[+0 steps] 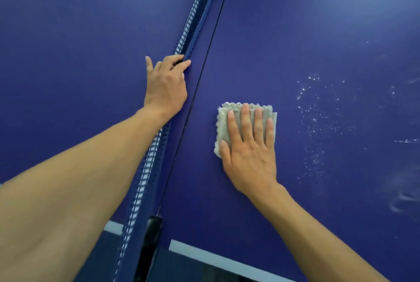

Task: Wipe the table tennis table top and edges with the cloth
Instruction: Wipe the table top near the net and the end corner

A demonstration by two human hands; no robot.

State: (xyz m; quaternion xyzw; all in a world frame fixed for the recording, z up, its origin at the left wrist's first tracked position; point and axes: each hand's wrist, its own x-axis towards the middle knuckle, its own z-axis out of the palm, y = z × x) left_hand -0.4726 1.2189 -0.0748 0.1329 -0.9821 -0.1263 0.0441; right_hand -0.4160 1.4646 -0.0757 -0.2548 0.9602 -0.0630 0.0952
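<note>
One flat cloth (pixel 222 126), scalloped edge away.

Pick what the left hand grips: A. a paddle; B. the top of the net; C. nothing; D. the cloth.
B: the left hand curls its fingers over the top band of the net, while the right hand presses the cloth flat.

We see two bare arms and two bare hands. The left arm (pixel 75 181) fills the 8 o'clock corner, broad and close to the camera, and narrows to the wrist and the left hand (pixel 166 86). The right arm (pixel 318 231) lies at 5 o'clock and looks slimmer. On the right hand (pixel 250 152) we see knuckles, tendons and short nails.
</note>
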